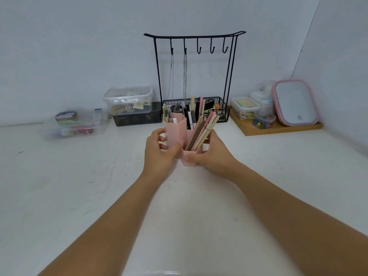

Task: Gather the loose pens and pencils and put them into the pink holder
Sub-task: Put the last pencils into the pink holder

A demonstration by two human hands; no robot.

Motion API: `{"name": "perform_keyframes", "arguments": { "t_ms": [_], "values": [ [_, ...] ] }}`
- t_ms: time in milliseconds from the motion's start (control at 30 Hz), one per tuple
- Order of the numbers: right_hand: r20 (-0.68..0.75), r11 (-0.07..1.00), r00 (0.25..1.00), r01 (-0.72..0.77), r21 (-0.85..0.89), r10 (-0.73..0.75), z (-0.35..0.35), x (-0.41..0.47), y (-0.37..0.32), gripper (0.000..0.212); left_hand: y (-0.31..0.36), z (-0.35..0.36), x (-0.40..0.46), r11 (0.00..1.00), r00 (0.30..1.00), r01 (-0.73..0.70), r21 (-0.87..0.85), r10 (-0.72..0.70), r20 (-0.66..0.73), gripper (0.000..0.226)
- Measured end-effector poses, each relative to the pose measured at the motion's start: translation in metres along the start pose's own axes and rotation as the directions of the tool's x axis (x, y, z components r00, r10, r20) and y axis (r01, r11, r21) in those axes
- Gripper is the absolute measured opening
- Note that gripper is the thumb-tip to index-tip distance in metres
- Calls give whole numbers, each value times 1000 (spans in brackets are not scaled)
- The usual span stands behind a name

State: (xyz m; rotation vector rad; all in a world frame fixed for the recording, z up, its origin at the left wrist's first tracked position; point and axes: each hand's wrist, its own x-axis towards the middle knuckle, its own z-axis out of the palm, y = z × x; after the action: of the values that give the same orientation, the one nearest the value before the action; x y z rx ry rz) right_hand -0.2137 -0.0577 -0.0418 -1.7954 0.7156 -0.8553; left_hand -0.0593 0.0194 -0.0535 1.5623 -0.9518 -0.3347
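The pink holder [175,134], made of several hexagonal tubes, stands on the white table in the middle of the head view. Pens and pencils [201,132] in pink, cream, brown, black and white stick out of its tubes, some leaning right. My left hand [159,152] grips the holder's left side, thumb across the front tube. My right hand [213,154] holds its right side and low front tube. The holder's base is hidden behind my fingers.
Behind the holder stands a black wire rack [223,108] with hooks, chains and a basket of small items. Clear boxes [129,100] and a flat clear tray [73,126] sit at back left. A wooden tray [278,128] with containers and a pink-rimmed mirror sits at back right.
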Motion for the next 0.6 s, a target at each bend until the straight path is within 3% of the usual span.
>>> {"name": "perform_keyframes", "arguments": {
  "t_ms": [167,367,600],
  "values": [
    [-110,997,993,21,-77,-29,4,5,-5,69,0,3,6,1000,998,-4,-1,4,58,57],
    [-181,999,983,-3,-52,-6,2,31,3,65,3,11,31,998,963,51,-29,-42,267,62],
    [-223,996,975,-28,-81,9,7,69,7,60,4,28,71,999,981,52,-1,-51,188,56]
  ]
}}
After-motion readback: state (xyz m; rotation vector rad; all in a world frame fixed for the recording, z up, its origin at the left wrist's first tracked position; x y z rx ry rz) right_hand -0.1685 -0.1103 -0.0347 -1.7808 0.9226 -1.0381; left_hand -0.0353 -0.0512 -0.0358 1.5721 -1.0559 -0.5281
